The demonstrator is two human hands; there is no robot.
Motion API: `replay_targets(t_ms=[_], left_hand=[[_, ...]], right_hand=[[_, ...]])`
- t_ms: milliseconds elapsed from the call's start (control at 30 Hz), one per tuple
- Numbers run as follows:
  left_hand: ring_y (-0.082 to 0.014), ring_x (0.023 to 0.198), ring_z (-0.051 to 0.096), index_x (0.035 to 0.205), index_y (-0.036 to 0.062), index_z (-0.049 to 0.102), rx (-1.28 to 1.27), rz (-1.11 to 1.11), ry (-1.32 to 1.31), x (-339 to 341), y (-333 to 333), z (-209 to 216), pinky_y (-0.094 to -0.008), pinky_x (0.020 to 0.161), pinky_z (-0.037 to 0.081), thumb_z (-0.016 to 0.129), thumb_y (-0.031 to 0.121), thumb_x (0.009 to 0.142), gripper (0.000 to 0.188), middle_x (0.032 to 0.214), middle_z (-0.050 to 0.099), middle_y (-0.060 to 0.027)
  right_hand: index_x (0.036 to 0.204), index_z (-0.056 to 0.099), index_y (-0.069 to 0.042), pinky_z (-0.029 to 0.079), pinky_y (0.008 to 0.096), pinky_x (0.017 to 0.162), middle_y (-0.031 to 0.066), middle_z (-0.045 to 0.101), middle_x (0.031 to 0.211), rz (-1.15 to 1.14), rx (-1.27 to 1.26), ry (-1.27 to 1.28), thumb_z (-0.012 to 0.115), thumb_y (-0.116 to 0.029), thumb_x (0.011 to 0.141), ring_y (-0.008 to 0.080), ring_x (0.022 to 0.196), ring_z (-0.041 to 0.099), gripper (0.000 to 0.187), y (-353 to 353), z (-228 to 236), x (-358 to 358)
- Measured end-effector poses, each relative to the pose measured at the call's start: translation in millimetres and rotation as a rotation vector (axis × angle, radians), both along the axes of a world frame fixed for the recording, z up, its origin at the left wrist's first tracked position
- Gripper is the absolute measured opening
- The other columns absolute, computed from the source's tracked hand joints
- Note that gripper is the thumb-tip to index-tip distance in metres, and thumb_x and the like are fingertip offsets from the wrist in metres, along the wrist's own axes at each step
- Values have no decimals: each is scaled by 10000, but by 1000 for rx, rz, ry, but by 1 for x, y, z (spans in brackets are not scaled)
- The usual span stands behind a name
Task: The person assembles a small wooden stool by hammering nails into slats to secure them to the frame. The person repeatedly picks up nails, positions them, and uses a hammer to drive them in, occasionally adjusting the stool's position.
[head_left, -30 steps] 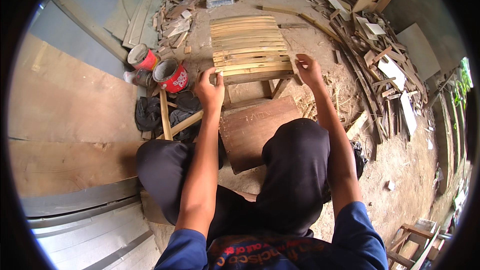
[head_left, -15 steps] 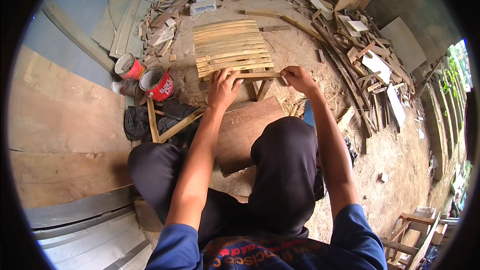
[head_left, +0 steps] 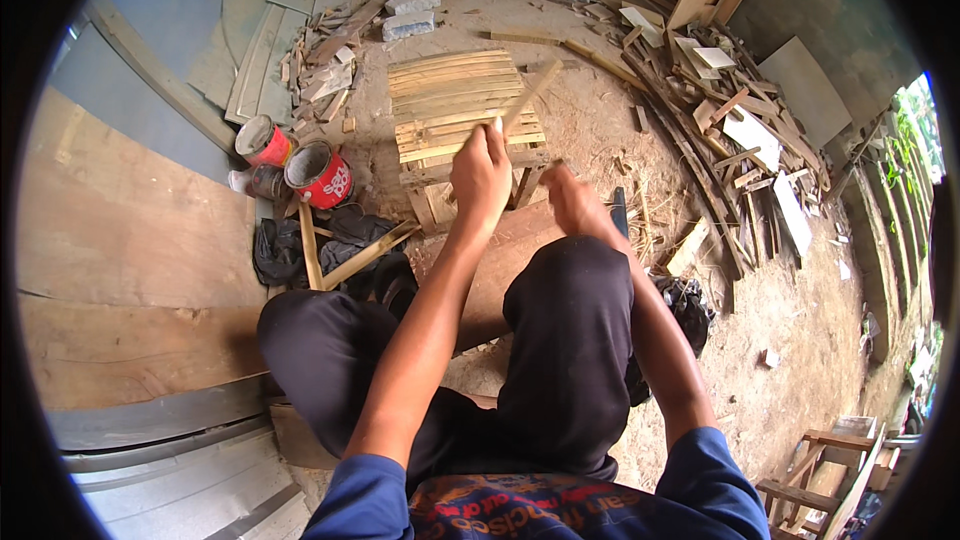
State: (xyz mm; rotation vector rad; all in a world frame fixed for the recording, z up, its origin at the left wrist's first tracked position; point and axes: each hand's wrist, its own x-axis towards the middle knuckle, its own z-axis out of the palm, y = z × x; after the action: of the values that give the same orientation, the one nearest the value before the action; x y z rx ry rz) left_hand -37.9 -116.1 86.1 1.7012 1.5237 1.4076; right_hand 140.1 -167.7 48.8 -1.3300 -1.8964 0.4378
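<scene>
My left hand (head_left: pixel 482 175) is closed around the lower end of a thin wooden slat (head_left: pixel 535 95), which slants up and to the right above a slatted wooden panel (head_left: pixel 455 100). The panel is made of several pale strips laid side by side, with short wooden supports under its near edge. Just right of that edge is my right hand (head_left: pixel 577 205), closed and slightly blurred; whatever its fingers hold is too small to make out. A brown wooden board (head_left: pixel 490 250) lies between the panel and my knees.
Two red paint cans (head_left: pixel 320 175) stand left of the panel, with black plastic (head_left: pixel 278 250) and wood strips below them. Scrap wood (head_left: pixel 745 140) is heaped at the right. Pale blocks (head_left: pixel 408 25) lie at the far side. A large plywood sheet (head_left: pixel 130 250) is at the left.
The slat has gone from lying across the panel's near edge to being raised and tilted in my left hand. My right hand has let go of its end and moved down and left.
</scene>
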Motion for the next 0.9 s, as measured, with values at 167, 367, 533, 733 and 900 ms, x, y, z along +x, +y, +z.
replay_targets(t_ms=[167,367,533,733,900], left_hand=[[-72,517,443,958,13,642,-181,-115,-367,-50,33,53,-253,452,432,405,313,1071,398,703,533,8],[-79,750,488,1183,32,665,-312,-290,-696,-117,51,56,-293,690,507,523,331,1030,364,905,554,21],[-150,734,584,1082,-1,680,106,-90,101,-93,37,19,-274,645,499,602,108,963,180,929,629,-84],[-323,857,645,1049,-15,690,65,-265,178,-70,39,-22,-372,761,490,628,143,946,198,952,656,-172],[-306,859,651,1043,-21,697,35,-411,184,-81,44,-26,-365,766,489,638,153,943,209,941,671,-160]], right_hand=[[1127,535,-32,480,558,773,311,652,934,-219,-395,-81,564,-208,904,504,945,609,286,-23,-84,62],[1124,598,-9,419,559,957,259,544,1228,-665,-409,-539,664,-267,888,399,1170,532,356,-46,-104,115],[977,671,37,540,367,731,139,700,856,-282,-514,239,584,-373,987,206,789,676,420,32,5,79],[1180,610,62,596,308,728,181,704,1028,-185,-530,205,631,-294,967,215,859,713,415,108,69,23],[1134,621,103,620,303,748,164,696,943,100,-680,462,643,-204,957,224,812,711,355,127,73,6]])
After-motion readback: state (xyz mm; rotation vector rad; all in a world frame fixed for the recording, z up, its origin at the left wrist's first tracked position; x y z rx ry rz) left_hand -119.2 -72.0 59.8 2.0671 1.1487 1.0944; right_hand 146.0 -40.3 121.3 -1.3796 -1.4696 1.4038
